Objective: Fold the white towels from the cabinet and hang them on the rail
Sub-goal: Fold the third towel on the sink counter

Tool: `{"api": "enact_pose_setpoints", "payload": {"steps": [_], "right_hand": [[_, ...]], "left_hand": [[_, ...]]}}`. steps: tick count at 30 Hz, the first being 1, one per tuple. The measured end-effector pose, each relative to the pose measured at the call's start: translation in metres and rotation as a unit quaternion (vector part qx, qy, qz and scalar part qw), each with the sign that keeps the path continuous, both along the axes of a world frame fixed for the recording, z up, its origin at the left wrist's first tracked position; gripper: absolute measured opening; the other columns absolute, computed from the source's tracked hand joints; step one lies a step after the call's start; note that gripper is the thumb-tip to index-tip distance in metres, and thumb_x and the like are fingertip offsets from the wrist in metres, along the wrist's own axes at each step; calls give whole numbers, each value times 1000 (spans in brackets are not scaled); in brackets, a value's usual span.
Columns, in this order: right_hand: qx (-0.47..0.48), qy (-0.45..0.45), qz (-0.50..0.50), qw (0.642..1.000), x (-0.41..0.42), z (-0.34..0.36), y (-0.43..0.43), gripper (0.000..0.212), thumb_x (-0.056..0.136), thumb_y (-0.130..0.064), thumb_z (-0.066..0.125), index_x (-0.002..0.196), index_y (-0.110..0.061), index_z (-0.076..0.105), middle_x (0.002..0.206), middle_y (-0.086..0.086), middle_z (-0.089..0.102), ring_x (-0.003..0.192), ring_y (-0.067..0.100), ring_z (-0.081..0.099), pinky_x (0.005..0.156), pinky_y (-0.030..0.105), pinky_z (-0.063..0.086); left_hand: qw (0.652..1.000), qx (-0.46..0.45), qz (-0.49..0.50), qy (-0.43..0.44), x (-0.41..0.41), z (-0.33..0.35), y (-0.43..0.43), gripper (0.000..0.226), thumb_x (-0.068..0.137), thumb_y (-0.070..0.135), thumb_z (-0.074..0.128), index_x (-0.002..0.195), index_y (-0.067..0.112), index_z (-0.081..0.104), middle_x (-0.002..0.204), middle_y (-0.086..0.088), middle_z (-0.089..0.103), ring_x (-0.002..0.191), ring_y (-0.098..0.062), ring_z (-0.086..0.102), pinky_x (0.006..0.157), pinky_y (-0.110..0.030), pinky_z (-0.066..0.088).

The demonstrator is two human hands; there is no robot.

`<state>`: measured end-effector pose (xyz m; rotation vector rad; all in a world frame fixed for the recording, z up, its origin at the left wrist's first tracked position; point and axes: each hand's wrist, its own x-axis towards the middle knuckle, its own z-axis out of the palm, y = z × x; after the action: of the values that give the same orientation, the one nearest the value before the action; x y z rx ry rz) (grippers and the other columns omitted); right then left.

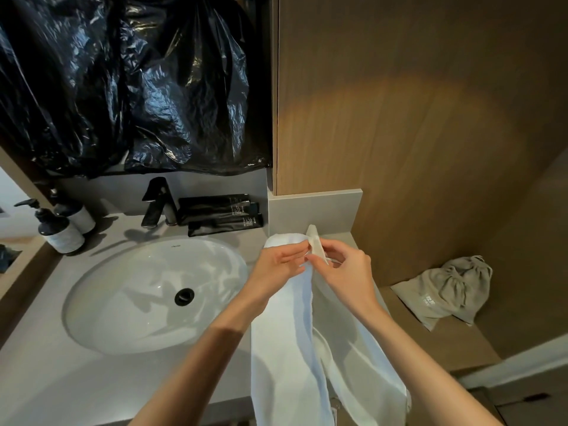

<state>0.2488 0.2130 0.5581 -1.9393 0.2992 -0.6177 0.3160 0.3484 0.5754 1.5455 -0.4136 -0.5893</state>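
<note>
A long white towel (285, 348) hangs down from my two hands, over the right end of the grey counter (46, 379). My left hand (281, 261) holds the towel's top fold, its fingers lying across the cloth. My right hand (344, 265) pinches the towel's upper edge, where a corner sticks up between the two hands. The towel's lower part splits into two hanging layers and runs out of the bottom of the view. No rail shows in view.
A white oval sink (123, 302) with a black drain sits left of the towel. Behind it stand a black tap (156, 204), black tubes (224, 210) and two pump bottles (61, 229). Black plastic sheeting (129, 81) covers the mirror. A wooden panel (415, 118) stands right; a beige drawstring bag (445, 287) lies on a ledge.
</note>
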Motion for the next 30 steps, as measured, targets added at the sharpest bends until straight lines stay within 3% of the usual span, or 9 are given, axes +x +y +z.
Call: {"api": "enact_pose_setpoints", "payload": {"steps": [4, 7, 9, 12, 15, 18, 23, 25, 30], "right_hand": [[-37, -1, -15, 999, -9, 6, -6, 16, 87, -17, 70, 103, -15, 74, 88, -14, 71, 84, 0, 67, 71, 11, 52], [-81, 8, -4, 997, -18, 13, -12, 15, 91, -15, 65, 103, -16, 74, 91, -14, 72, 85, 1, 66, 75, 19, 54], [-123, 20, 12, 992, -27, 21, -17, 15, 93, -13, 62, 101, -18, 73, 93, -18, 71, 86, 3, 66, 76, 25, 53], [-182, 28, 53, 982, -46, 37, -23, 19, 93, -9, 61, 102, -22, 71, 95, -25, 66, 89, 3, 63, 74, 21, 49], [-241, 37, 46, 969, -70, 49, -28, 23, 92, -12, 62, 104, -30, 69, 93, -17, 66, 90, 7, 54, 70, 23, 45], [-251, 40, 16, 967, -94, 61, -33, 24, 92, -11, 62, 104, -32, 68, 87, -4, 65, 86, 7, 49, 64, 29, 42], [-183, -27, -15, 983, -132, 75, -30, 20, 94, -4, 57, 104, -19, 67, 84, -18, 66, 68, 7, 64, 58, 22, 51], [-140, -49, -49, 988, -144, 77, -28, 21, 96, -2, 54, 104, -17, 67, 80, -12, 66, 58, 14, 65, 52, 28, 55], [-67, -116, -107, 985, -169, 83, -33, 18, 98, -5, 51, 107, -10, 66, 96, -6, 68, 84, 18, 69, 75, 35, 60]], "left_hand": [[965, 96, -1, -246, -7, -2, -2, 47, 87, -19, 38, 119, 3, 65, 123, -2, 60, 115, -6, 50, 92, 3, 30], [940, 90, 46, -327, -8, -2, 3, 53, 85, -18, 37, 112, 12, 71, 119, 5, 54, 112, -4, 47, 94, 1, 27], [925, 100, 30, -367, 0, -5, 8, 57, 85, -15, 39, 123, 22, 62, 129, 10, 47, 122, -4, 40, 104, -7, 24], [908, 147, -101, -378, 20, -10, 12, 60, 89, -6, 44, 137, 30, 44, 137, 23, 37, 135, -6, 27, 117, -28, 16], [884, 193, -191, -379, 33, -12, 10, 48, 86, 17, 50, 130, 35, 48, 121, 27, 49, 123, -9, 42, 111, -51, 27], [846, 254, -262, -388, 34, -9, 2, 46, 77, 47, 41, 116, 29, 59, 108, 14, 51, 110, -18, 40, 104, -45, 32], [777, 355, -328, -403, 20, -19, -11, 30, 89, 60, 50, 93, 31, 50, 94, 16, 47, 105, -19, 35, 91, -37, 29], [751, 396, -334, -409, 14, -29, -7, 40, 87, 64, 47, 104, 29, 57, 110, 11, 55, 114, -21, 37, 97, -41, 25], [736, 465, -312, -380, 1, -66, 28, 43, 96, 51, 36, 119, 22, 56, 115, -5, 59, 118, -23, 46, 90, -36, 24]]}}
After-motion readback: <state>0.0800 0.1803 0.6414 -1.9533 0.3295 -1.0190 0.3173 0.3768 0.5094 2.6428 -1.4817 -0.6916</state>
